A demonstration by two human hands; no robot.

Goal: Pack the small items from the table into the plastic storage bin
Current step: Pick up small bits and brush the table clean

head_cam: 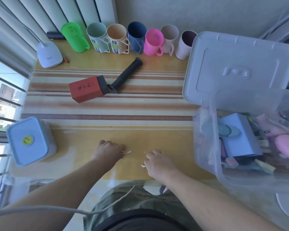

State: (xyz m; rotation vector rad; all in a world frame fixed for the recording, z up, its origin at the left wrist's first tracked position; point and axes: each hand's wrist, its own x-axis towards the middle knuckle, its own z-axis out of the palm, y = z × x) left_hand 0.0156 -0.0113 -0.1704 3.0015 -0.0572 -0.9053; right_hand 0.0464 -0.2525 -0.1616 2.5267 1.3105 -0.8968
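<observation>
Both my hands rest knuckles-up on the yellow table near its front edge. My left hand (109, 151) has its fingers curled on a thin white stick (128, 152) that pokes out at the fingertips. My right hand (158, 162) is curled too, with a white tip (143, 166) showing at its thumb side. A tiny white speck (144, 152) lies between the hands. The clear plastic storage bin (207, 147) stands at the right, holding a blue box (240, 135), a pink object and several small items. A red box (87, 89) and a black tube (128, 73) lie mid-table.
The bin's clear lid (240, 67) leans behind the bin. A row of coloured cups (117, 39) lines the back edge by a white lamp base (48, 54). A blue-lidded container (29, 140) sits at the left edge. A grey cable crosses my lap.
</observation>
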